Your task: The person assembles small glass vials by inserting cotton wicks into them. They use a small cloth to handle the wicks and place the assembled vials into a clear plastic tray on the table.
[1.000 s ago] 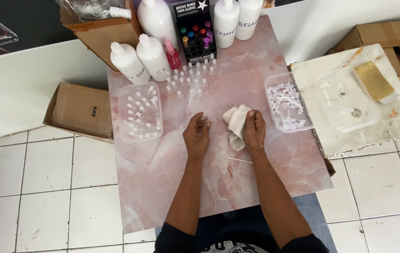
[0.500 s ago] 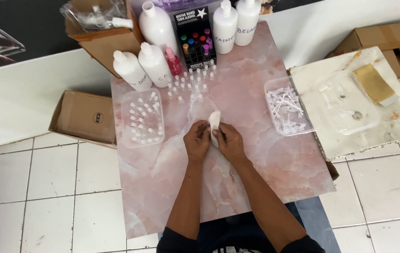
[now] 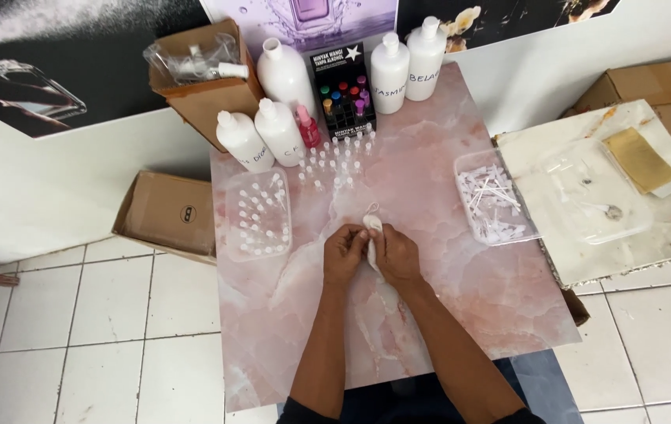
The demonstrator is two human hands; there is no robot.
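My left hand (image 3: 345, 253) and my right hand (image 3: 396, 253) meet over the middle of a pink marbled table (image 3: 461, 306). Both pinch a small crumpled white cloth (image 3: 372, 228) that sticks up between the fingers. Just beyond my hands stand rows of several tiny clear vials (image 3: 335, 161). A clear tray of small capped vials (image 3: 257, 214) lies to the left of my left hand.
Several large white bottles (image 3: 389, 72) and a black display box of coloured vials (image 3: 343, 93) line the table's far edge. A clear tray of white sticks (image 3: 494, 200) sits at the right. Cardboard boxes (image 3: 166, 213) stand on the tiled floor; a second marbled slab (image 3: 665, 235) lies right.
My right hand carried the white cloth leftward to meet my left hand. Both hands now close around it at the table's middle, where before they lay apart.
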